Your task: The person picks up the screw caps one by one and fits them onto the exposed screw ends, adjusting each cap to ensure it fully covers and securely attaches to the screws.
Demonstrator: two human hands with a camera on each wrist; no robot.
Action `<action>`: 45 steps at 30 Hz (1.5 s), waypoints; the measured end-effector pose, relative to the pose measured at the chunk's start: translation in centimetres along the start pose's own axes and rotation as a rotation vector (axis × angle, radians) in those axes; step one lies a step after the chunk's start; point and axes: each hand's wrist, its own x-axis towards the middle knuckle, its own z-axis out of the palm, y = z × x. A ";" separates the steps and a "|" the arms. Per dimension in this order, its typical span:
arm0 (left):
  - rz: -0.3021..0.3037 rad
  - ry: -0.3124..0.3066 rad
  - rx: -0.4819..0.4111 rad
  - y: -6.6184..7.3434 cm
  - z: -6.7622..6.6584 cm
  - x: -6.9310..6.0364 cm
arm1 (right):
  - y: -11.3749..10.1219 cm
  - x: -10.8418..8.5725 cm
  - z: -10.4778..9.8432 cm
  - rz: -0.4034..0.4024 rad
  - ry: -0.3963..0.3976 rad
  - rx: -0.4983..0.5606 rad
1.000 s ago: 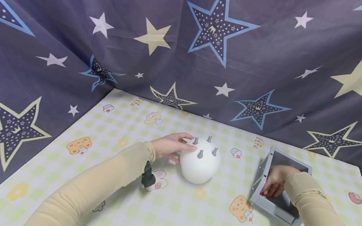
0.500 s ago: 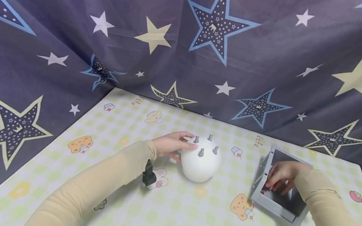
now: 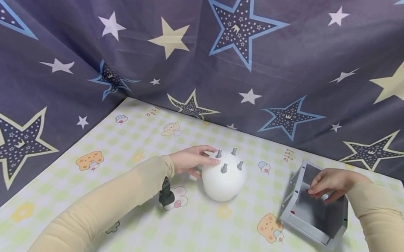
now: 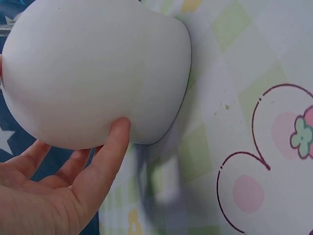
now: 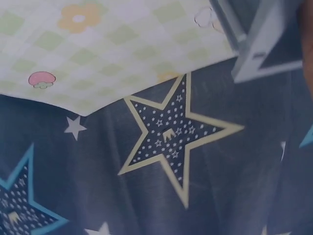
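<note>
A white rounded object (image 3: 222, 180) with several grey threaded studs on its top stands mid-table. My left hand (image 3: 192, 160) holds its left side; in the left wrist view, one finger presses the smooth white surface (image 4: 83, 73) while others reach round behind. To the right, my right hand (image 3: 337, 184) hovers over an open grey box (image 3: 305, 233), fingers bent and fingertips close together. A small reddish spot shows at those fingertips, and a pale patch lies just below. Whether anything is pinched is too small to tell. In the right wrist view, only the box's corner (image 5: 261, 54) and a sliver of hand appear.
The table is covered by a green and white checked cloth (image 3: 153, 248) with printed cartoon figures. A dark star-patterned curtain (image 3: 296, 61) hangs behind and to the left. A black strap piece (image 3: 166, 194) hangs below my left wrist.
My right hand has risen out of the grey box and shifted to the right and back. My left hand and the white object stay in place.
</note>
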 end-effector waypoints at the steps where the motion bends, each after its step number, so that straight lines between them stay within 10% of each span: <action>1: 0.000 0.001 0.001 0.0 0.0 0.0 | 0.0 -0.3 -0.2 -0.016 0.007 0.012; 12: -0.005 0.002 -0.007 0.2 0.1 -0.1 | 0.8 -1.8 -1.7 -0.213 0.111 0.166; 29: 0.006 -0.006 -0.007 0.0 0.0 -0.2 | -1.0 -1.6 0.8 -0.658 0.269 0.685; 45: -0.001 -0.004 -0.009 -0.1 0.1 0.0 | -5.8 -2.1 2.5 -0.837 0.261 0.779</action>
